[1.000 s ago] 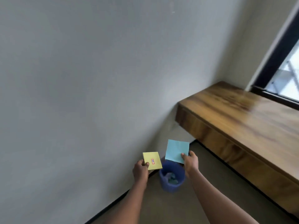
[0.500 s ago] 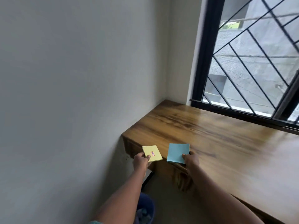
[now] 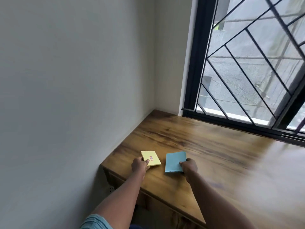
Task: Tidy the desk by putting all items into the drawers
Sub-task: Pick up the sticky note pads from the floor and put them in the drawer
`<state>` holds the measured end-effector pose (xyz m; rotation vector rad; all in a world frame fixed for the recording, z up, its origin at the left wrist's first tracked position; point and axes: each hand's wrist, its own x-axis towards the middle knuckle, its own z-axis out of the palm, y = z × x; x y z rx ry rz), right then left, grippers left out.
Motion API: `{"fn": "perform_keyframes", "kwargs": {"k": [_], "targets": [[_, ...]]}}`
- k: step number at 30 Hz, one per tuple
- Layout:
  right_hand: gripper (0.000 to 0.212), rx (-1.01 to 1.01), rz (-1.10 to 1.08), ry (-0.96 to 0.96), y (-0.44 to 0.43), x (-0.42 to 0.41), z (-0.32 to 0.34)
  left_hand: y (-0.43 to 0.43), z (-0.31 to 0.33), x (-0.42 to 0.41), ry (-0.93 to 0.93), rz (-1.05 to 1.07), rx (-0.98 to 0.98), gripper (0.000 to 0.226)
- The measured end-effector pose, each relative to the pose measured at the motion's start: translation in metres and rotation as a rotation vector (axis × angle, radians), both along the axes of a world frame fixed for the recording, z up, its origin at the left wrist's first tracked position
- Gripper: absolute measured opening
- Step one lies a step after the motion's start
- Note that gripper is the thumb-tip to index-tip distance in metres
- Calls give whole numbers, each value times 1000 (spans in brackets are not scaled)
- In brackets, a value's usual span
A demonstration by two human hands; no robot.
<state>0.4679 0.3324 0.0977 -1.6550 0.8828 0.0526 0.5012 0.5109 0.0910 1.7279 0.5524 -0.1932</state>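
Two pads are showing over the left end of the desk [image 3: 206, 146], though we are struggling to tell whether they are touching it. We are pinching the yellow pad [image 3: 151, 158] in our left hand [image 3: 139, 166] and the blue pad [image 3: 175, 161] in our right hand [image 3: 189, 167], a barred window [image 3: 247, 63] rising beyond.

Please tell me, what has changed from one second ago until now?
The left hand and the right hand moved forward from beside the brown wooden desk to over its top. Unchanged: the left pinches the square yellow paper pad, the right the square blue paper pad; nothing was let go.
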Motion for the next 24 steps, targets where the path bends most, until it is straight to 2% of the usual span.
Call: {"fn": "perform_keyframes", "kwargs": {"k": [2,7,12,15,19,24], "targets": [[31,-108,21,33,2,10,1,1,-3,15,23,-28,70,42],[26,-359,53,123,7,19,1,2,-8,23,-26,-115,421,43],[35,-528,55,192,18,18,3,-4,-5,8,-64,-118,531,51],[39,-681,176,107,26,13,3,-3,-1,-7,-94,-76,541,50],[37,-878,467,-77,51,-4,8,2,-4,-44,-115,58,513,43],[36,-920,826,-336,89,-56,0,12,-23,-129,-81,294,476,39]]}}
